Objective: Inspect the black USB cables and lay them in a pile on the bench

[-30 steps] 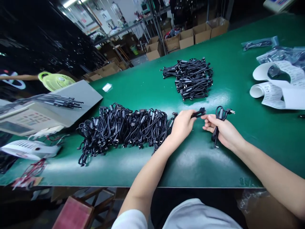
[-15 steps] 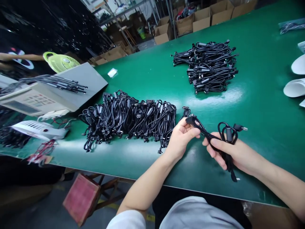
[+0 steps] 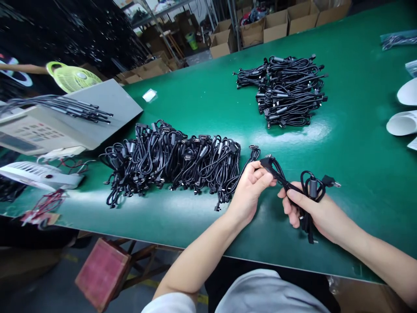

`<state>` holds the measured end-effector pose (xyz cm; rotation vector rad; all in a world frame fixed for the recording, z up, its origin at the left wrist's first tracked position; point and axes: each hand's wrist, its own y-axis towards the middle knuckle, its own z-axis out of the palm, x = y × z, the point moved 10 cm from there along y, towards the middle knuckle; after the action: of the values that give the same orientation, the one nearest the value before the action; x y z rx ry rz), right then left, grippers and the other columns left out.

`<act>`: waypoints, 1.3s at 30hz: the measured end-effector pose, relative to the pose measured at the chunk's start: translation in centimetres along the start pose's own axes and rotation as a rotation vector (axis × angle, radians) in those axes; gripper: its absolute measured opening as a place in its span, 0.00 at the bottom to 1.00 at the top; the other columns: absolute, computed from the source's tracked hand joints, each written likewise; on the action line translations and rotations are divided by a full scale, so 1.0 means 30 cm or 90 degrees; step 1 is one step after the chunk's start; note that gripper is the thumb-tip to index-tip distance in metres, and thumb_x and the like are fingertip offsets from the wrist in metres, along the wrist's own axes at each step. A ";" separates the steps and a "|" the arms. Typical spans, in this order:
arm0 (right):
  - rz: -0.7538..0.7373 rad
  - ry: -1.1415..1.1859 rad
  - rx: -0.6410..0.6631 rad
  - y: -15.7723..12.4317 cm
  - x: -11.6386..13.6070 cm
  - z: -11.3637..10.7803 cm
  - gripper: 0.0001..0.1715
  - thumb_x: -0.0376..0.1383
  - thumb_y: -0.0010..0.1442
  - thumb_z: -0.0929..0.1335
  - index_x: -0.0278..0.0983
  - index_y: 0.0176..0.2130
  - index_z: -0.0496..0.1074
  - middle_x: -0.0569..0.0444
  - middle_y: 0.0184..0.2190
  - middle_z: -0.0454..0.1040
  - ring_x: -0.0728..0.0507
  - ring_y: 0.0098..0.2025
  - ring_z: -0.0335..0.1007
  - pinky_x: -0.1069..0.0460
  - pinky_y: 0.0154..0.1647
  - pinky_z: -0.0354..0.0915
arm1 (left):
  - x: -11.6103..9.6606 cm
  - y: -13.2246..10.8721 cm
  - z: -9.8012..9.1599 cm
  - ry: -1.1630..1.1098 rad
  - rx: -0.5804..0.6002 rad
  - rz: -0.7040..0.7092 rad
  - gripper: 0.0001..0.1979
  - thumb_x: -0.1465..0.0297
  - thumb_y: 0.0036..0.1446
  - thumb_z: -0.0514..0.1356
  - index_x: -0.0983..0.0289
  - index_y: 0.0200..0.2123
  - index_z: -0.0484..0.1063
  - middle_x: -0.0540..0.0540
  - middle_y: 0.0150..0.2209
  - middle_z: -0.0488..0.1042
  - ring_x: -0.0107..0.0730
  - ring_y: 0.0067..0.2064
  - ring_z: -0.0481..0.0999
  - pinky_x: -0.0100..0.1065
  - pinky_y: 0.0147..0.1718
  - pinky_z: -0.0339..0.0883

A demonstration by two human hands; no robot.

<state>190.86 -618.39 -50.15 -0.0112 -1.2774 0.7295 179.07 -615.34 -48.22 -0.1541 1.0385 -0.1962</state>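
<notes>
My left hand [image 3: 250, 192] pinches a black connector end of a black cable [image 3: 295, 184] between thumb and fingers. My right hand [image 3: 314, 211] grips the same cable's loops, with its cylindrical ferrite bead [image 3: 313, 188] standing above my fingers. A metal-tipped plug [image 3: 331, 182] sticks out to the right. A large heap of black cables [image 3: 169, 163] lies just left of my left hand, and one of its loose ends [image 3: 253, 150] reaches above that hand. Farther off sits a smaller heap of black cables [image 3: 286, 91].
All this lies on a green work table [image 3: 195, 93], with its front edge near me. A beige keypad machine [image 3: 42, 134] and grey board [image 3: 107, 102] stand at left. Rolled white paper [image 3: 402, 124] lies at right, cardboard boxes [image 3: 276, 24] line the back, and a red stool [image 3: 102, 274] stands below.
My hands have lifted the cable off the table and drawn closer, with the cable now running between them. The view has swung, shifting the table and heaps in the frame.
</notes>
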 end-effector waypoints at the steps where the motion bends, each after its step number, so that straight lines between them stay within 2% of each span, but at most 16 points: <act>1: -0.006 -0.044 -0.016 -0.006 0.004 -0.005 0.20 0.50 0.64 0.69 0.35 0.39 0.71 0.55 0.26 0.74 0.51 0.21 0.70 0.57 0.21 0.66 | -0.003 0.003 0.003 -0.001 0.010 0.003 0.17 0.66 0.53 0.70 0.64 0.43 0.71 0.50 0.36 0.73 0.24 0.36 0.72 0.28 0.40 0.67; 5: -0.016 -0.163 -0.047 -0.029 0.020 -0.013 0.23 0.54 0.65 0.66 0.35 0.42 0.70 0.54 0.28 0.74 0.49 0.25 0.72 0.54 0.28 0.70 | -0.022 0.018 0.011 0.001 0.053 0.022 0.16 0.65 0.48 0.73 0.66 0.35 0.72 0.50 0.33 0.74 0.24 0.33 0.72 0.27 0.36 0.67; 9: 0.011 -0.043 0.082 -0.038 0.017 0.043 0.27 0.55 0.65 0.65 0.36 0.49 0.70 0.50 0.38 0.76 0.45 0.37 0.75 0.49 0.41 0.72 | -0.008 0.020 0.013 0.022 0.082 0.000 0.18 0.63 0.44 0.75 0.66 0.33 0.73 0.52 0.32 0.76 0.24 0.29 0.71 0.29 0.32 0.67; 12: 0.042 -0.009 0.135 -0.039 0.007 0.056 0.24 0.54 0.67 0.64 0.35 0.43 0.72 0.53 0.30 0.74 0.46 0.33 0.72 0.50 0.40 0.68 | 0.020 0.012 0.027 0.037 0.114 -0.031 0.20 0.65 0.40 0.77 0.66 0.30 0.72 0.51 0.30 0.75 0.26 0.30 0.73 0.30 0.34 0.68; 14: 0.005 -0.093 0.085 -0.029 0.024 0.025 0.24 0.53 0.67 0.64 0.36 0.33 0.72 0.54 0.26 0.71 0.45 0.33 0.71 0.49 0.41 0.66 | 0.020 0.011 0.029 0.057 0.114 -0.018 0.18 0.66 0.44 0.76 0.65 0.34 0.73 0.51 0.33 0.75 0.27 0.33 0.74 0.30 0.37 0.68; 16: -0.033 -0.235 -0.040 -0.025 0.052 -0.036 0.26 0.54 0.65 0.64 0.37 0.26 0.68 0.52 0.28 0.71 0.41 0.38 0.71 0.47 0.43 0.64 | -0.008 0.012 0.015 0.088 0.074 0.034 0.20 0.68 0.47 0.74 0.63 0.41 0.73 0.51 0.38 0.75 0.27 0.36 0.75 0.29 0.39 0.69; 18: -0.054 -0.359 -0.159 -0.038 0.085 -0.087 0.25 0.54 0.64 0.64 0.38 0.27 0.68 0.50 0.31 0.73 0.37 0.42 0.71 0.45 0.44 0.63 | -0.052 0.006 -0.002 0.123 0.022 0.110 0.21 0.69 0.48 0.74 0.61 0.44 0.72 0.50 0.39 0.74 0.25 0.37 0.74 0.27 0.39 0.68; 19: -0.067 -0.396 -0.188 -0.045 0.100 -0.095 0.22 0.54 0.64 0.64 0.39 0.31 0.69 0.50 0.33 0.74 0.37 0.42 0.71 0.46 0.42 0.64 | -0.072 -0.001 -0.005 0.146 0.006 0.143 0.19 0.68 0.49 0.73 0.61 0.43 0.71 0.49 0.38 0.74 0.24 0.36 0.74 0.27 0.38 0.68; 22: -0.138 -0.461 -0.190 -0.061 0.134 -0.073 0.14 0.49 0.66 0.63 0.42 0.40 0.68 0.55 0.34 0.74 0.41 0.36 0.70 0.48 0.37 0.63 | -0.112 -0.020 0.001 0.220 -0.011 0.209 0.11 0.67 0.57 0.68 0.62 0.42 0.73 0.51 0.35 0.74 0.24 0.35 0.73 0.26 0.38 0.68; 26: -0.202 -0.548 -0.185 -0.073 0.145 -0.047 0.10 0.45 0.68 0.64 0.43 0.44 0.65 0.57 0.30 0.70 0.43 0.32 0.67 0.50 0.33 0.60 | -0.122 -0.027 0.018 0.259 0.011 0.234 0.12 0.67 0.62 0.63 0.60 0.49 0.74 0.54 0.41 0.75 0.27 0.37 0.74 0.29 0.40 0.70; 29: -0.190 -0.535 -0.151 -0.068 0.125 -0.033 0.14 0.48 0.68 0.63 0.44 0.48 0.64 0.55 0.34 0.72 0.43 0.34 0.68 0.49 0.35 0.62 | -0.108 -0.016 0.012 0.252 0.010 0.200 0.13 0.68 0.63 0.62 0.59 0.50 0.75 0.54 0.43 0.76 0.26 0.37 0.74 0.30 0.41 0.70; 33: -0.100 -0.451 -0.105 -0.053 0.085 -0.032 0.16 0.51 0.67 0.63 0.44 0.45 0.67 0.54 0.34 0.73 0.42 0.33 0.68 0.47 0.35 0.64 | -0.088 -0.001 -0.002 0.240 0.008 0.152 0.13 0.67 0.62 0.62 0.61 0.49 0.76 0.54 0.42 0.77 0.27 0.37 0.73 0.30 0.41 0.69; 36: -0.076 -0.338 -0.061 -0.042 0.076 -0.024 0.18 0.52 0.66 0.65 0.42 0.44 0.70 0.51 0.38 0.76 0.39 0.41 0.72 0.43 0.45 0.67 | -0.081 0.006 -0.012 0.232 0.009 0.142 0.13 0.67 0.62 0.62 0.60 0.50 0.76 0.54 0.41 0.76 0.27 0.37 0.73 0.30 0.41 0.68; 39: -0.026 -0.186 0.049 -0.030 0.046 0.019 0.22 0.53 0.64 0.67 0.39 0.46 0.72 0.48 0.42 0.77 0.37 0.47 0.73 0.41 0.54 0.66 | -0.068 0.011 -0.018 0.239 0.009 0.125 0.12 0.67 0.62 0.62 0.60 0.48 0.77 0.53 0.41 0.76 0.27 0.37 0.72 0.29 0.42 0.68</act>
<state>190.93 -618.62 -48.43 0.1896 -1.5215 0.7647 177.63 -614.57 -46.85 0.0000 1.4170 -0.0540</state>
